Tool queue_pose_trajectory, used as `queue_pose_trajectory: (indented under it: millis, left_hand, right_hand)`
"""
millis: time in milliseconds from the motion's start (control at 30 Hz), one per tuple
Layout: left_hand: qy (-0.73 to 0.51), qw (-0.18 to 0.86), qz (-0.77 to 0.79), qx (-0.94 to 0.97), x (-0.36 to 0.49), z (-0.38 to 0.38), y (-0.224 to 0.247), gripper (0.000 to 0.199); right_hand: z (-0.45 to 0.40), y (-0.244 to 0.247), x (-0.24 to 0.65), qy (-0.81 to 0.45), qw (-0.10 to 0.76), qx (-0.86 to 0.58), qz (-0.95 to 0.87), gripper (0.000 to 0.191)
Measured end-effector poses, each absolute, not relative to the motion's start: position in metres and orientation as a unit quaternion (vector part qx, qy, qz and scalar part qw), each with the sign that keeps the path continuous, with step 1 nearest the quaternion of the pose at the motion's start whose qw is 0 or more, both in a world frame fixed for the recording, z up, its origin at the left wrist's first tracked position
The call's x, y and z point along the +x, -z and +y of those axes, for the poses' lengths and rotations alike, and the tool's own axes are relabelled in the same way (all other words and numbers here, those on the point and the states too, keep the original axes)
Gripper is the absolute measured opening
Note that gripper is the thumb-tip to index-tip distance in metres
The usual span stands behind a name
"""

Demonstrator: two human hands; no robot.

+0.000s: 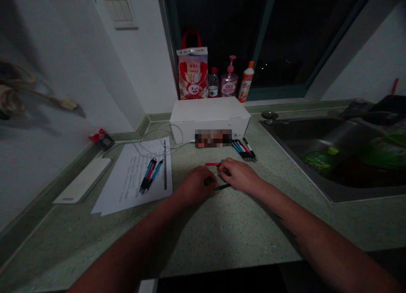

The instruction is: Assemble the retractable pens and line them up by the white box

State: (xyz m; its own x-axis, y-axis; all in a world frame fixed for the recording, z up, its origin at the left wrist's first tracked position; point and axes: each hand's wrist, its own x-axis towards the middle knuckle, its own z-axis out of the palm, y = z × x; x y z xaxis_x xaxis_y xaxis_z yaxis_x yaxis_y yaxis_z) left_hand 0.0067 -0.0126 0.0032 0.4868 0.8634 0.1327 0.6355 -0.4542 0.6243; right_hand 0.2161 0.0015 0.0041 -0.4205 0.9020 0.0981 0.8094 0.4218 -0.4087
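Note:
My left hand [197, 185] and my right hand [240, 173] meet over the counter, fingers curled and close together. A thin pale pen part [216, 173] spans the small gap between their fingertips, each hand closed on an end; its details are too small to make out. Just beyond the fingers is a red pen barrel [212, 164], its right end hidden by my right hand. On the near side a dark pen piece [223, 187] lies below the fingers. Several pens [243, 150] lie side by side past my right hand. Blue and red pens [150, 176] rest on printed sheets [130, 187] to the left.
A white box [209, 111] stands behind, with a cable [152, 146] running to a pixelated device [213, 138] before it. A white flat case [83, 181] lies left. The steel sink [326, 191] is at right. A bag [193, 73] and bottles [229, 82] line the window.

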Motion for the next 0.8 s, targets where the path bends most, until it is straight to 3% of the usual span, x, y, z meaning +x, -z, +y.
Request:
queue_pose_trajectory:
  millis: [200,800]
  left_hand:
    - [-0.238,0.172,0.553,0.78,-0.005,0.005,0.003,0.012]
    - [-0.17,0.176,0.544,0.803,-0.003,0.004,-0.003,0.018]
  right_hand:
    - [0.003,-0.004,0.216,-0.137,0.136,-0.511,-0.837,0.012]
    - [0.003,-0.004,0.216,-0.114,0.124,-0.513,-0.842,0.011]
